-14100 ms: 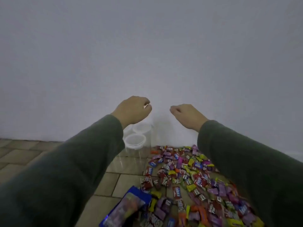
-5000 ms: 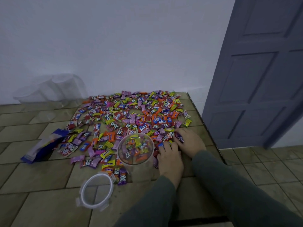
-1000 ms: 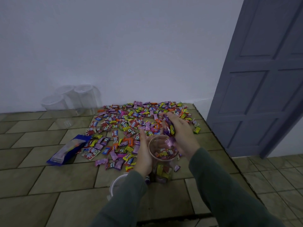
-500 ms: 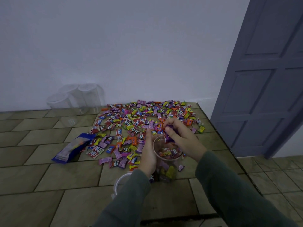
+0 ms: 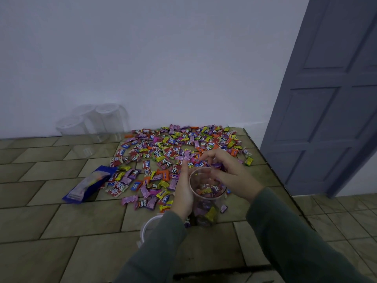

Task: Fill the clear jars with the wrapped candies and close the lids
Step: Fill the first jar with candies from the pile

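Tiled floor (image 5: 51, 217) by white wall, candies (image 5: 173, 152) spread near its far right corner. Left hand (image 5: 183, 193) grips open jar (image 5: 206, 197) upright at the pile's near edge; right hand (image 5: 230, 176) over the rim, fingers curled on purple candies.

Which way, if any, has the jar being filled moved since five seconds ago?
Yes. The jar now stands right of its lid, nearer the floor's edge by the door; before it stood behind the lid.
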Available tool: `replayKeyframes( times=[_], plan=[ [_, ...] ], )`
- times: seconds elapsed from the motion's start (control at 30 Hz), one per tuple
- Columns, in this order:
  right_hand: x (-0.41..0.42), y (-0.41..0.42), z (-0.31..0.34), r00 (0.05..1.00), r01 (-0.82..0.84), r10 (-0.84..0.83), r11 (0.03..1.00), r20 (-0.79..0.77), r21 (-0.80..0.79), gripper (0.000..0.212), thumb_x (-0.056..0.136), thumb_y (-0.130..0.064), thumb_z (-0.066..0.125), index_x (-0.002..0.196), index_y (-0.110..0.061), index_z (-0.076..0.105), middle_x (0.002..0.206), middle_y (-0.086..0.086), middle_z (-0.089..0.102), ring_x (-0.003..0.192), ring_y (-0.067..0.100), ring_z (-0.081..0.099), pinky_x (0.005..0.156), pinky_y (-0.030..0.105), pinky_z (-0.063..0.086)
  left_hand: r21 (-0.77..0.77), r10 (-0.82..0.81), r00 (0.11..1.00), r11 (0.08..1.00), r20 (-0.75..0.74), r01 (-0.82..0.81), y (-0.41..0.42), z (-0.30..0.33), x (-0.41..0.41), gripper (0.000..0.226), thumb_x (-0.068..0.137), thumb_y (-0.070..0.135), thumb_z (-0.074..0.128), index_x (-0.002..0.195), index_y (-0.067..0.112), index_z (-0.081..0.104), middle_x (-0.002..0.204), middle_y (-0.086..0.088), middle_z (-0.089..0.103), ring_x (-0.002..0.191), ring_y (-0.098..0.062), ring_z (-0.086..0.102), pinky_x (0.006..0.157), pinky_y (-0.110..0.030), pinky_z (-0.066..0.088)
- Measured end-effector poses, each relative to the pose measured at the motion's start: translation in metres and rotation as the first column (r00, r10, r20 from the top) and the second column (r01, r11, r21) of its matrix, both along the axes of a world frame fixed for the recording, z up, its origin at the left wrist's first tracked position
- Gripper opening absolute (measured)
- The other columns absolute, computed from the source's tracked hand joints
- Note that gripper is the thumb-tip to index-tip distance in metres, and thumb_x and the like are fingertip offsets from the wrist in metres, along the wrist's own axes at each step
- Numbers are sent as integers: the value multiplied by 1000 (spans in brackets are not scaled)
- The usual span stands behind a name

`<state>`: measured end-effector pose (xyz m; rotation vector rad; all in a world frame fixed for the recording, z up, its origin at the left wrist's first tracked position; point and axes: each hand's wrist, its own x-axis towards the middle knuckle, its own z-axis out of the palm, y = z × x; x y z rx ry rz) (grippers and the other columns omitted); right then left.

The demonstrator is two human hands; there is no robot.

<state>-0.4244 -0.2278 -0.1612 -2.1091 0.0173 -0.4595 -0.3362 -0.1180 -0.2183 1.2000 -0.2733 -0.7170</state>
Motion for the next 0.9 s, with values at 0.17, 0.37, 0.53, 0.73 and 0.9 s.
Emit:
replayKeyframes(
  times=[0.17, 0.37, 0.53, 0.73, 0.9],
  plan=[
    [-3, -2, -3, 999, -6, 8, 998, 35, -64, 46, 87, 8, 56, 109, -33, 57, 102, -4, 62, 98, 2, 59, 79, 20, 51, 9, 43, 997, 999, 61, -43, 2, -1, 2, 70, 97, 59, 26, 98, 6, 72, 101, -22, 72, 98, -33, 68, 98, -58, 46],
    [-2, -22, -11, 993, 77, -91, 981, 74, 177, 31, 80, -10, 59, 101, -32, 64, 99, 2, 64, 100, 17, 60, 79, 34, 52, 131, -39, 964, 991, 264, 4, 13, 18, 12, 65, 95, 54, 31, 103, 5, 72, 104, -11, 74, 100, -25, 69, 93, -42, 50],
    [4, -57, -19, 990, 126, -137, 954, 19, 274, 28, 84, -4, 57, 100, -26, 64, 95, 1, 62, 93, 19, 59, 81, 36, 53, 261, -77, 861, 963, 502, -67, 11, 70, 16, 29, 99, 37, 47, 100, 24, 73, 100, 14, 72, 96, -10, 67, 81, -29, 48],
    [15, -108, -30, 961, 248, -212, 943, -176, 220, 27, 93, 3, 52, 104, -20, 62, 103, 14, 60, 90, 21, 58, 73, 26, 52, 266, -113, 705, 957, 700, -111, -34, 118, -13, 23, 97, 31, 52, 113, 23, 67, 96, 15, 66, 83, 8, 58, 70, -10, 43],
    [21, -157, -39, 932, 300, -255, 941, -257, 155, 16, 82, -10, 62, 94, -20, 67, 90, 6, 67, 85, 18, 60, 73, 28, 49, 328, -185, 707, 942, 682, -69, -97, 100, -51, 28, 98, 23, 50, 125, 20, 59, 107, 3, 58, 87, -7, 58, 68, -11, 44]
  ],
)
